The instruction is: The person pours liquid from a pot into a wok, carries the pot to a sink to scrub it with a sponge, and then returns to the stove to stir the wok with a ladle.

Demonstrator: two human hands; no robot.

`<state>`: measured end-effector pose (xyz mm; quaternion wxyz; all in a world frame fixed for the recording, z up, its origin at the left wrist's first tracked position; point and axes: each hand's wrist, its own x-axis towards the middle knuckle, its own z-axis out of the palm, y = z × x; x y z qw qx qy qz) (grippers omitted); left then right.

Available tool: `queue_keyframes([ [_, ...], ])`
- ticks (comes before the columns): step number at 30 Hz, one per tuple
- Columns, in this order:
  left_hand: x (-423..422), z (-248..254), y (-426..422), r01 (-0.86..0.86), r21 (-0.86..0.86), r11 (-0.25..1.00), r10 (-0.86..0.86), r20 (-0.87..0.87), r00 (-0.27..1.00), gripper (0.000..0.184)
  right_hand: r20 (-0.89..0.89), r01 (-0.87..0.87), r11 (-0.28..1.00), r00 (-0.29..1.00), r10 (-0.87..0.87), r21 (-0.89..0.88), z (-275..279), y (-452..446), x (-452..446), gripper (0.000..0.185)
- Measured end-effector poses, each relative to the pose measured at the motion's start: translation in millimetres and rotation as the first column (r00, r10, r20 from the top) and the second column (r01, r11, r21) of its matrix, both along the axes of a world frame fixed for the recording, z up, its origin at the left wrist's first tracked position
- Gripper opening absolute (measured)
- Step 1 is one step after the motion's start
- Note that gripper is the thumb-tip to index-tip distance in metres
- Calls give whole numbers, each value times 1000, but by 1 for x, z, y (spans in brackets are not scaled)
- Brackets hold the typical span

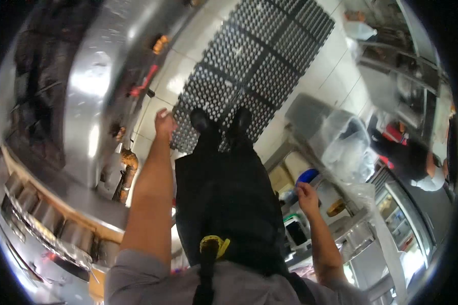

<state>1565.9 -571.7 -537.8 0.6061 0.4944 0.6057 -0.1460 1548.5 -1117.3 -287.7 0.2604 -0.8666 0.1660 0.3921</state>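
Note:
My left hand (165,124) hangs over the tiled floor, beside the long steel counter. Its fingers are loosely bent, with the thumb apart, and I see no object in them. On the other side, my right hand (307,196) has its fingers curled in. Just beyond it lies a round blue thing (307,176), which overlaps the fingertips in view; I cannot tell whether they touch. A black apron (224,203) hangs down my front, with a yellow band (215,245) at the chest. My black shoes (200,121) stand on a studded rubber mat (234,61).
Along the left runs a steel counter (94,96) with brownish pipe fittings (129,161) below its edge. A grey bin (310,119) with a clear plastic liner (346,147) stands on the right. Behind it, a person in dark clothes (404,155) bends near a glass-fronted cabinet (409,218).

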Motion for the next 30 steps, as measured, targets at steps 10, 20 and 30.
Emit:
queue_keyframes([
  [10,15,-215,113,-159,99,982,172,-145,974,61,-283,118,976,944,-167,-184,-70,-128,-204,33],
  [20,32,-261,131,-307,132,943,333,-301,894,72,-428,215,941,848,-312,-260,-83,-157,-262,36],
  [30,14,-288,169,-233,-86,969,230,-44,972,86,-455,313,942,826,-332,-120,-74,-120,-197,51],
])
